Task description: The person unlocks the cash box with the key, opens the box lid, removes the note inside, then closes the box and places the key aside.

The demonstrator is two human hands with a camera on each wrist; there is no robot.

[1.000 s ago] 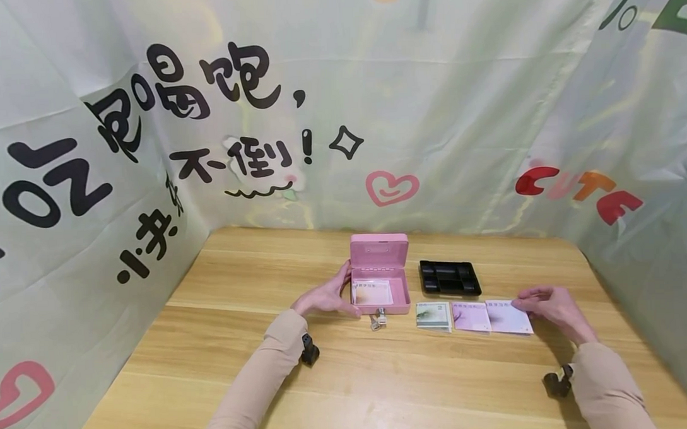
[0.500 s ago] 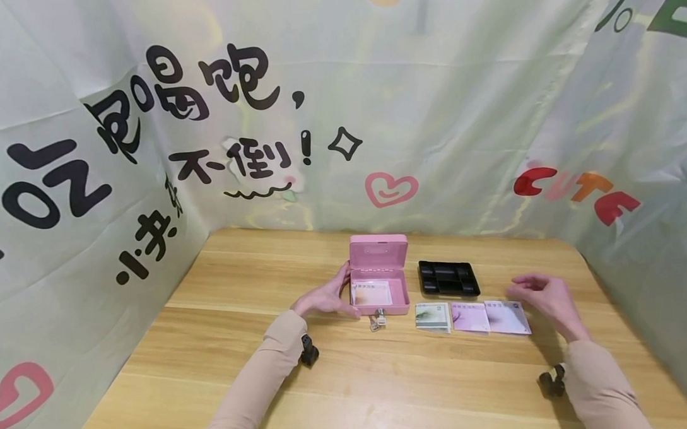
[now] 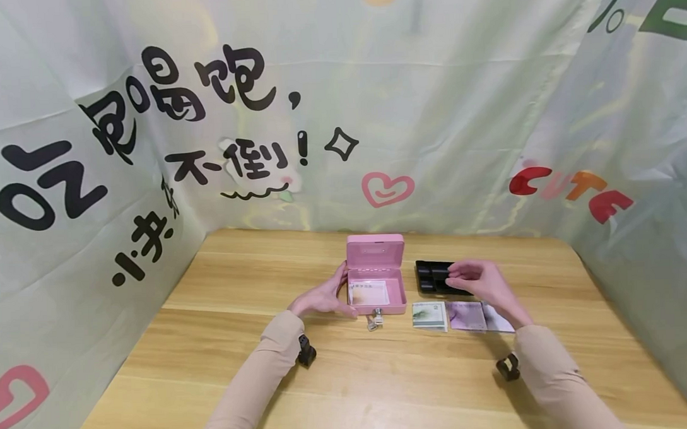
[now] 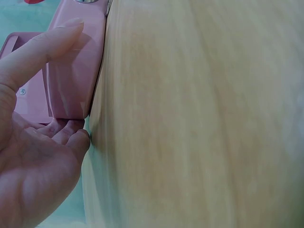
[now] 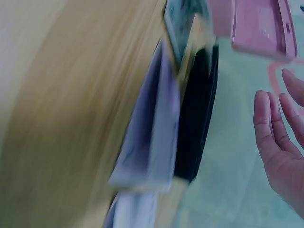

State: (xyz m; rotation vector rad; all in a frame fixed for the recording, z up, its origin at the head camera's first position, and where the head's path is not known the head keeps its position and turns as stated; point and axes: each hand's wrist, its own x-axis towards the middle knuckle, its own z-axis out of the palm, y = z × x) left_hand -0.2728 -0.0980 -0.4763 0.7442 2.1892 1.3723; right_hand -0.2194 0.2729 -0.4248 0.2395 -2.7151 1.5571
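Observation:
A small pink cash box (image 3: pixel 404 293) stands with its lid raised, a pale orange paper note (image 3: pixel 370 294) inside. My left hand (image 3: pixel 322 297) grips its left side, the thumb (image 4: pixel 61 40) along the front and the fingers round the side. A padlock (image 3: pixel 378 315) hangs at the front, with keys (image 3: pixel 372 324) beside it. My right hand (image 3: pixel 487 286) is in the air, empty, fingers loosely bent, overlapping the black compartment tray (image 3: pixel 431 278) in the head view. In front of the tray lie a green note (image 3: pixel 429 315), a purple note (image 3: pixel 466 316) and a bluish note (image 3: pixel 497 321).
The wooden table (image 3: pixel 384 390) meets a printed cloth curtain (image 3: pixel 459 122) at the back and sides. In the right wrist view the folded purple note (image 5: pixel 164 118) stands slightly apart at its fold, near the black tray (image 5: pixel 197 114).
My right hand has let go of the bluish note, lifted, and swung left across the black tray toward the cash box. The left hand stays on the box.

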